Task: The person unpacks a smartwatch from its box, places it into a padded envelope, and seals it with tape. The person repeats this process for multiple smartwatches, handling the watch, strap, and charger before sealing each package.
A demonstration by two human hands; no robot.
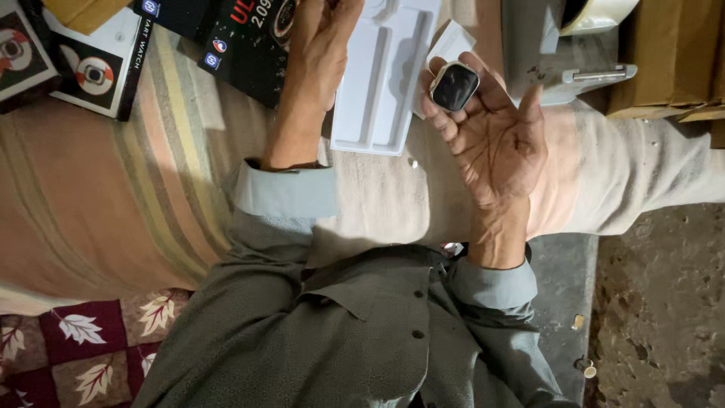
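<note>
My right hand (495,140) is turned palm up, and its fingertips hold a small smartwatch body (455,85) with a black screen and pale case, no strap attached. My left hand (317,53) reaches forward between a black product box (245,45) and a white moulded plastic tray (385,75). Its fingertips run out of the top of the picture, so what they touch is hidden. A small white card or insert (451,39) lies just beyond the watch body. Both my sleeves are grey-green.
Two watch boxes (94,64) sit at the far left on a striped beige cloth (113,196). Cardboard cartons (672,53), a tape roll (596,13) and a grey metal tool (581,75) are at the upper right. Rough concrete floor (664,317) lies to the right.
</note>
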